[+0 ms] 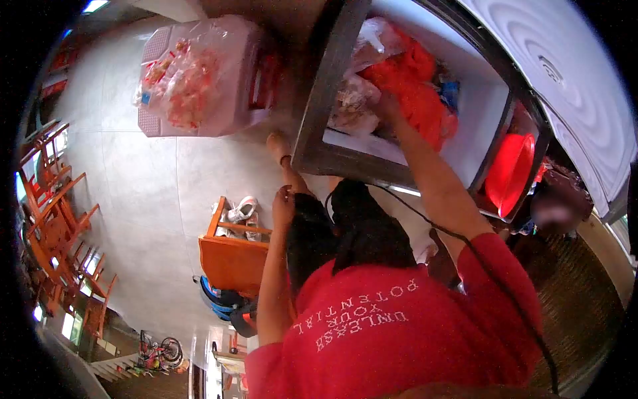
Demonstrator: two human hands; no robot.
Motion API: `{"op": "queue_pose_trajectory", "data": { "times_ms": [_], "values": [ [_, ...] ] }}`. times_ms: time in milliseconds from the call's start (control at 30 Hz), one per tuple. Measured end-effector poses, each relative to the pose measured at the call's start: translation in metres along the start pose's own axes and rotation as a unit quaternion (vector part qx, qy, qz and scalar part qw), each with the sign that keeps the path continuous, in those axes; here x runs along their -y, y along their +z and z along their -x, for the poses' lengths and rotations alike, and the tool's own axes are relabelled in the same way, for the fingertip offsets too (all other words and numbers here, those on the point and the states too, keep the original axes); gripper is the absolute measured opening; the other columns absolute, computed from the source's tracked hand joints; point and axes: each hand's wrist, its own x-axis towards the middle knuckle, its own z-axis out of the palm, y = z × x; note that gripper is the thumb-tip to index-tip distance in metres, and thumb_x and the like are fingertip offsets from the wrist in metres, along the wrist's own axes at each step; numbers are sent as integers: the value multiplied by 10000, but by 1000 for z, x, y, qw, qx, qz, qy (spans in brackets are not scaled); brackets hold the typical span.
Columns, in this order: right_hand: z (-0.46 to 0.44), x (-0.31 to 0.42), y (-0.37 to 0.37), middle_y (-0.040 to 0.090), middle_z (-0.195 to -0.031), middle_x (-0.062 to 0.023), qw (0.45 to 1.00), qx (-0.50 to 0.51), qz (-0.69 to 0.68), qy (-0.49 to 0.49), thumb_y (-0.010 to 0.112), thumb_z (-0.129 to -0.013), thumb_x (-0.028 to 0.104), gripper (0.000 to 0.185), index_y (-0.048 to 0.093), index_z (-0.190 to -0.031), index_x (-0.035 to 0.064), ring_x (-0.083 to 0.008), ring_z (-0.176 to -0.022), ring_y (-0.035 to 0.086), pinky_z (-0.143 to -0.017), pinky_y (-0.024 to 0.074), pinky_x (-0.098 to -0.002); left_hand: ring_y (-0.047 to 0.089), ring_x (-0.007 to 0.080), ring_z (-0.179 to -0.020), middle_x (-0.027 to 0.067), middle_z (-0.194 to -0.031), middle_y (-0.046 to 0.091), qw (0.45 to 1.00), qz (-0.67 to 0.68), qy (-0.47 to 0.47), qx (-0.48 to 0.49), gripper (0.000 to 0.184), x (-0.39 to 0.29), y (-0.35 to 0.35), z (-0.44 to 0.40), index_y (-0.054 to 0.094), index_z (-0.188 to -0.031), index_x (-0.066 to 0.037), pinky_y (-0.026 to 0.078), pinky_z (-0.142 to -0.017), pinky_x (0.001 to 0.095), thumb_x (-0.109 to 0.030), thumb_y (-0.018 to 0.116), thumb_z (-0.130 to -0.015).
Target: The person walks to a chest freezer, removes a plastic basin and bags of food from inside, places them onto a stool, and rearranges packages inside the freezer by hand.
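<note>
So, one bright red bundle (419, 63) lies inside your open freezer (485, 93), with two pale plastic bags (354, 110) beside it and one blue packet (450, 94) at its other side. Your right arm stretches down over the near rim, its hand (387, 108) where red bundle and lower pale bag meet; the fingers are blurred, so you can't tell whether they grip anything. The bundle's long axis slants from the far-left side toward the near-right. Your left hand (284, 205) hangs by your leg, fingers loosely curled, contents unclear.
</note>
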Motion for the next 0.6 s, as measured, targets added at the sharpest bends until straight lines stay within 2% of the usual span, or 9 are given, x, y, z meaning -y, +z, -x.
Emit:
{"op": "queue_pose_trajectory", "data": {
  "times_ms": [33, 100, 133, 167, 233, 333, 400, 467, 600],
  "values": [
    [5, 2, -6, 463, -1268, -181, 993, 13, 117, 18, 638, -774, 328, 608, 418, -1243, 11, -324, -1153, 449, -903, 405, -401, 575, 353, -876, 211, -967, 588, 999, 24, -28, 21, 290, -7, 5, 1, 538, -1084, -15, 455, -755, 373, -221, 470, -890],
    [-47, -80, 35, 464, -1260, -163, 990, 53, -122, -38, 646, -772, 327, 612, 417, -1248, 17, -297, -1148, 447, -920, 396, -407, 575, 363, -904, 221, -990, 583, 992, 73, -88, 59, 306, -27, 9, 6, 521, -1114, -27, 454, -758, 383, -232, 462, -895],
    [-56, -98, 42, 466, -1256, -155, 978, 58, -197, -33, 649, -771, 323, 611, 417, -1249, 21, -287, -1142, 449, -922, 396, -407, 566, 377, -933, 229, -1004, 580, 995, -23, -70, 63, 326, -15, 18, 5, 506, -1131, -38, 449, -769, 401, -261, 452, -900],
    [-60, -107, 45, 468, -1251, -146, 960, 62, -271, -28, 651, -769, 320, 610, 418, -1250, 24, -278, -1135, 452, -924, 396, -406, 563, 381, -934, 229, -1004, 581, 996, -38, -52, 60, 324, -15, 22, 4, 509, -1128, -44, 448, -770, 406, -266, 451, -899],
    [-61, -116, 45, 476, -1239, -131, 941, 39, -332, 46, 654, -767, 309, 602, 422, -1249, 33, -266, -1115, 465, -915, 405, -399, 557, 389, -938, 228, -1004, 583, 996, -71, -18, 51, 321, -17, 30, 5, 514, -1121, -55, 446, -774, 418, -275, 449, -897],
    [-45, -106, 33, 488, -1221, -108, 896, 0, -415, 159, 659, -764, 292, 591, 428, -1249, 45, -248, -1084, 484, -901, 418, -388, 593, 291, -871, 183, -1013, 588, 998, -43, -23, 42, 280, -1, 41, 6, 530, -1117, -57, 460, -761, 343, -225, 478, -898],
    [-24, -68, 19, 545, -1150, -96, 866, 64, -459, 191, 670, -758, 349, 543, 512, -1176, 42, -235, -1008, 527, -837, 437, -370, 566, 366, -909, 213, -1012, 582, 998, -46, -18, 41, 288, 2, 43, 8, 541, -1087, -51, 449, -768, 400, -252, 463, -896],
    [-8, -55, 13, 577, -1098, -88, 857, 94, -474, 177, 676, -756, 364, 519, 552, -1139, 37, -223, -948, 552, -794, 450, -357, 553, 402, -934, 232, -1016, 577, 998, -48, -26, 42, 297, 10, 46, 8, 545, -1073, -41, 443, -777, 425, -260, 457, -894],
    [-5, -50, 22, 589, -1053, -83, 879, 85, -468, 38, 685, -758, 317, 495, 547, -1137, 30, -213, -894, 565, -768, 462, -337, 547, 396, -967, 246, -1040, 565, 996, -23, -62, 60, 314, 14, 45, 11, 527, -1107, -18, 437, -811, 413, -237, 462, -891]
  ]
}}
